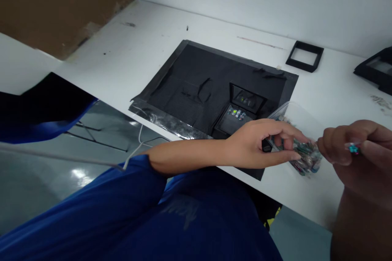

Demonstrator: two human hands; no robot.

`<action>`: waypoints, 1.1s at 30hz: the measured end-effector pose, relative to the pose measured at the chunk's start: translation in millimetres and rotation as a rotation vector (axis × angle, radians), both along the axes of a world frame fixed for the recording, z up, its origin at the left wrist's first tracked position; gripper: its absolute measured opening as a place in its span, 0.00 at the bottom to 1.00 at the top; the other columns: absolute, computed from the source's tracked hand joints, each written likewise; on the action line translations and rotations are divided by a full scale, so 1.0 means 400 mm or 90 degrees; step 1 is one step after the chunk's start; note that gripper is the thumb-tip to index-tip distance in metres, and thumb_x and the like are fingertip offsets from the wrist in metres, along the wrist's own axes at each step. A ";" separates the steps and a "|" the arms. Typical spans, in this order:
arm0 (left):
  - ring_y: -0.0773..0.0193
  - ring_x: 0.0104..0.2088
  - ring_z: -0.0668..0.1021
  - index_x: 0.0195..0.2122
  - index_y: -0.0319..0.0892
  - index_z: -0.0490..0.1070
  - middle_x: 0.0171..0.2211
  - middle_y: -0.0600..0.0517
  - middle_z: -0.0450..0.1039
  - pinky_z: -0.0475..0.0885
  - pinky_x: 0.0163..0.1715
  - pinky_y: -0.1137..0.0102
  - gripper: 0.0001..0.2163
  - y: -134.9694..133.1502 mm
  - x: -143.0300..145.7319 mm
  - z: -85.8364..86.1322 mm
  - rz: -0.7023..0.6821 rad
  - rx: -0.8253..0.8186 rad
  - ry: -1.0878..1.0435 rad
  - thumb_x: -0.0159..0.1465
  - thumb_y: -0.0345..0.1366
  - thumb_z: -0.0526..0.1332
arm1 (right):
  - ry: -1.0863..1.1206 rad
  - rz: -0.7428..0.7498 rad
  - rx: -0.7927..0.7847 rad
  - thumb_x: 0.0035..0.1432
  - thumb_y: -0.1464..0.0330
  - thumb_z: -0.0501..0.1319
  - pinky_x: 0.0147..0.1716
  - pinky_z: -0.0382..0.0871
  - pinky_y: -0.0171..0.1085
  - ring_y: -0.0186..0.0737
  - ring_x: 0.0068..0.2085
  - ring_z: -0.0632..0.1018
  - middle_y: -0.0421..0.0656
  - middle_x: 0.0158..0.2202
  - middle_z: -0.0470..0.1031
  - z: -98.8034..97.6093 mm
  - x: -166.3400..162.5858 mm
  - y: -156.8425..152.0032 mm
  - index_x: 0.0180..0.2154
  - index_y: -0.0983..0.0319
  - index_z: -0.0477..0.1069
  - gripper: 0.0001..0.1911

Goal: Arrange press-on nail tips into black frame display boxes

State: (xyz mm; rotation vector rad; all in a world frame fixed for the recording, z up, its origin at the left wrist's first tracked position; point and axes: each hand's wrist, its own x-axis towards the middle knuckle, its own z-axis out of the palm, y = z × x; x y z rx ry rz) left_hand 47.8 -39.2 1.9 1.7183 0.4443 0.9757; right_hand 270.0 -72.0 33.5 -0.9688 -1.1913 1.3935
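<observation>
Right hand (358, 151): nearest the camera, fingers pinched on a small teal piece (354, 148).
Left hand (263, 143): fingers closed around the clear bag (306, 155).
Clear bag: lying on the white tabletop (137, 49) between both hands, filled with small coloured pieces.
Black tray (237, 115): just behind the left hand, on the black mat (199, 77).
Black frame (304, 55): farther back, well apart.

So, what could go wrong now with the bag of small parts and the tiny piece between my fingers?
1. The clear bag lies close to the front edge of the table, steadied only by the left hand; if it tips or slides, the small parts could spill onto the floor.
2. The right hand pinches the teal piece with fingertips alone; it might slip and be hard to find.
</observation>
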 end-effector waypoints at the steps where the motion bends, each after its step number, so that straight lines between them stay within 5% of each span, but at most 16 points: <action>1: 0.70 0.33 0.78 0.47 0.36 0.75 0.31 0.51 0.76 0.74 0.36 0.73 0.11 -0.001 0.001 -0.002 0.000 -0.008 -0.005 0.65 0.35 0.66 | -0.002 -0.009 -0.005 0.59 0.63 0.66 0.21 0.61 0.37 0.36 0.21 0.68 0.39 0.18 0.66 0.000 0.000 0.002 0.29 0.57 0.74 0.08; 13: 0.73 0.31 0.66 0.49 0.41 0.63 0.31 0.56 0.59 0.67 0.33 0.74 0.07 0.003 0.005 -0.026 0.098 0.035 -0.040 0.71 0.33 0.56 | -0.095 -0.116 0.040 0.56 0.70 0.64 0.24 0.62 0.39 0.37 0.25 0.71 0.40 0.22 0.70 -0.010 -0.006 -0.002 0.29 0.59 0.75 0.04; 15: 0.73 0.31 0.65 0.51 0.41 0.61 0.31 0.56 0.59 0.67 0.33 0.74 0.08 0.005 0.007 -0.029 0.097 0.038 -0.057 0.72 0.32 0.56 | -0.189 -0.170 0.108 0.55 0.69 0.66 0.24 0.62 0.39 0.37 0.25 0.71 0.39 0.23 0.71 -0.020 -0.004 -0.002 0.29 0.59 0.75 0.03; 18: 0.74 0.31 0.65 0.52 0.41 0.61 0.32 0.56 0.59 0.67 0.33 0.75 0.10 0.006 0.009 -0.033 0.089 0.040 -0.069 0.71 0.31 0.56 | -0.516 -0.227 0.238 0.54 0.65 0.68 0.24 0.62 0.37 0.35 0.25 0.72 0.38 0.24 0.72 -0.041 -0.003 0.001 0.29 0.58 0.74 0.06; 22: 0.75 0.29 0.64 0.51 0.41 0.61 0.30 0.58 0.57 0.65 0.31 0.76 0.09 0.005 0.009 -0.033 0.083 0.048 -0.059 0.71 0.31 0.57 | -0.818 -0.131 0.249 0.57 0.59 0.62 0.23 0.60 0.34 0.34 0.24 0.72 0.35 0.22 0.71 -0.058 -0.010 0.009 0.31 0.58 0.72 0.09; 29: 0.75 0.29 0.66 0.53 0.42 0.60 0.31 0.58 0.61 0.68 0.31 0.75 0.12 0.010 0.009 -0.032 0.045 0.049 -0.076 0.71 0.31 0.57 | -0.895 0.093 0.105 0.61 0.53 0.56 0.20 0.54 0.33 0.36 0.23 0.71 0.38 0.25 0.74 -0.064 -0.039 0.021 0.31 0.56 0.70 0.16; 33: 0.74 0.30 0.70 0.53 0.42 0.61 0.31 0.57 0.65 0.72 0.34 0.74 0.13 0.010 0.008 -0.038 0.035 0.084 -0.050 0.69 0.33 0.60 | -0.871 0.123 0.099 0.61 0.52 0.56 0.19 0.56 0.34 0.38 0.23 0.72 0.40 0.25 0.74 -0.073 -0.031 0.021 0.34 0.54 0.75 0.16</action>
